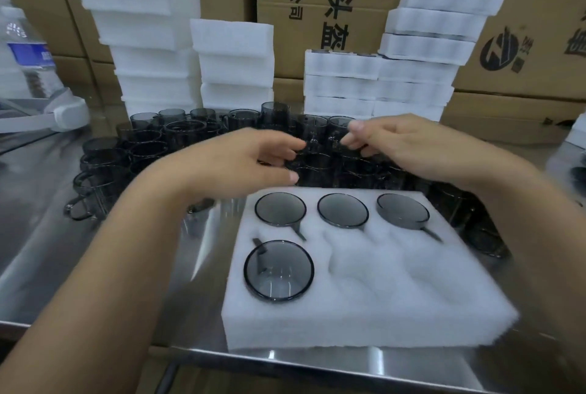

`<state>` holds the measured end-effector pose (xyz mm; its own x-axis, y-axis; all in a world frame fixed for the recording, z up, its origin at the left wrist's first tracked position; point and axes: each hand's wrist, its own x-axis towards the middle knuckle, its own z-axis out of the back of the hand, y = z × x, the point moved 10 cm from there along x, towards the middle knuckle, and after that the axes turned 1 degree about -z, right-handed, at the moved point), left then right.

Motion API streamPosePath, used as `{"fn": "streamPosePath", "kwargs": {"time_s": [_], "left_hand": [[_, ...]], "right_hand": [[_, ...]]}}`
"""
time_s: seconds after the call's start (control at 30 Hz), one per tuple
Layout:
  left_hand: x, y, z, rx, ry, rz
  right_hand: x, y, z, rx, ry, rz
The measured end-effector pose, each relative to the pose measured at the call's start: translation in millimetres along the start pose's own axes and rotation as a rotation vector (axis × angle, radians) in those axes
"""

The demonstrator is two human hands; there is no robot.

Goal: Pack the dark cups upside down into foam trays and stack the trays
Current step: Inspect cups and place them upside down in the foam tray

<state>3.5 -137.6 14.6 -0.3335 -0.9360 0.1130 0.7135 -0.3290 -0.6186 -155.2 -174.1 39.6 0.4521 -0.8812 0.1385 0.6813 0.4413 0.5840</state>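
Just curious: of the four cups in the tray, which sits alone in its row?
The near-left cup; the other three fill the far row.

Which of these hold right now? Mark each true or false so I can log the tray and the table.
1. The foam tray in front holds four dark cups upside down. True.
2. The tray's front row is full. False: only the front-left pocket is filled; the other two front pockets are empty.
3. The left hand and right hand are both over the loose cups behind the tray. True.
4. The water bottle stands at the far right. False: it stands at the far left.
5. Stacks of foam trays stand behind the loose cups. True.
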Motion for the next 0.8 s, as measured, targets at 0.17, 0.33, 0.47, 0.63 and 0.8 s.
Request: {"fn": "streamPosePath", "kwargs": {"time_s": [0.17,0.33,0.47,0.63,0.8], "left_hand": [[51.0,-12.4,-15.5,0.127,-0.038,-0.006],[62.7,4.0,-18.8,0.258,-0.170,0.022],[56.6,11.8,-16.5,0.284,-0.241,0.078],[55.0,10.3,-15.9,0.389,-0.274,0.122],[52.6,10.8,-12.3,0.389,-0.325,0.115]], "right_hand": [[11.6,-30.6,7.0,0.118,-0.259,-0.060],[11.4,-33.6,-15.6,-0.163,-0.251,-0.041],[9.6,-39.0,-27.5,-0.242,-0.127,-0.076],[7.0,-40.0,-33.3,-0.234,-0.078,-0.096],[4.1,-30.3,-19.6,-0.208,-0.233,-0.001]]}}
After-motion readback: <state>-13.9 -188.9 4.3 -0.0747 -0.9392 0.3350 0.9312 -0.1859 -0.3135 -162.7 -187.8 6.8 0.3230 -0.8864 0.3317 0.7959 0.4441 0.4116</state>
